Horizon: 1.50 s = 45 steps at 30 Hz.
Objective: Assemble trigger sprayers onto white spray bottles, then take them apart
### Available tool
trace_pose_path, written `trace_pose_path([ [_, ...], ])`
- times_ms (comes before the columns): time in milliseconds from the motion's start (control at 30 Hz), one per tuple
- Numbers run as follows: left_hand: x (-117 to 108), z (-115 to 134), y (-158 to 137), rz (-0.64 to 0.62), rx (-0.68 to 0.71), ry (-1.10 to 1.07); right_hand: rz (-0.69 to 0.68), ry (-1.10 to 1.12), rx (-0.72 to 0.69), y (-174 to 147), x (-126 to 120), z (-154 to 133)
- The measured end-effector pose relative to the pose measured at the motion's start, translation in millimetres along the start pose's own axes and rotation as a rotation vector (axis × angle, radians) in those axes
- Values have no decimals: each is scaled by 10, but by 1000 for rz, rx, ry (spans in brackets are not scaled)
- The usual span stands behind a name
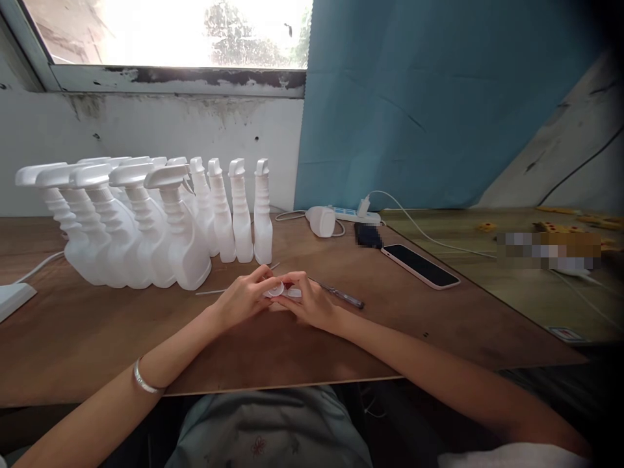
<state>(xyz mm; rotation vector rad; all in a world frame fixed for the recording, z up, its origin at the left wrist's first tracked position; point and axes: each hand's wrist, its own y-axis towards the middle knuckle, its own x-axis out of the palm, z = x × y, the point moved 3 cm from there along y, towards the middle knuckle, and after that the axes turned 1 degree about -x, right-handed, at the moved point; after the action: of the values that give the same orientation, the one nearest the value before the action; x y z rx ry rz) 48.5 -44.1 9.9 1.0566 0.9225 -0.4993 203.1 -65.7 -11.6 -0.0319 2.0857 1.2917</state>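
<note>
Low over the front of the table, my left hand (248, 294) and my right hand (312, 300) meet around a small white plastic trigger sprayer head (276, 290). Its round collar shows between my fingers, while much of the rest is covered by them. The fingers of both hands are closed on it. A thin pale tube (209, 292) pokes out to the left behind my left hand; where it joins is hidden. Just right of my right hand lies a slim, dark-handled tool like a screwdriver or pen (346, 298).
White spray bottles (190, 260) with sprayer tops stand in rows at the back left. A white container (320, 221), a power strip (351, 214) with a cable and a phone (420, 265) are to the right. A white box (14, 300) sits at the left edge.
</note>
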Motion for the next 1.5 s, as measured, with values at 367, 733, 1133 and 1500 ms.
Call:
trace_pose_path([
  [367,-28,-12,20,-17,-89,23,52,135,320,113,-106,212],
  [733,-33,9,27,43,-94,-41,-490,-479,74,133,-27,421],
  [1133,7,4,22,-6,-119,-75,328,642,599,269,-358,508],
  [1500,33,-30,24,-79,-185,-51,131,810,656,233,-165,170],
])
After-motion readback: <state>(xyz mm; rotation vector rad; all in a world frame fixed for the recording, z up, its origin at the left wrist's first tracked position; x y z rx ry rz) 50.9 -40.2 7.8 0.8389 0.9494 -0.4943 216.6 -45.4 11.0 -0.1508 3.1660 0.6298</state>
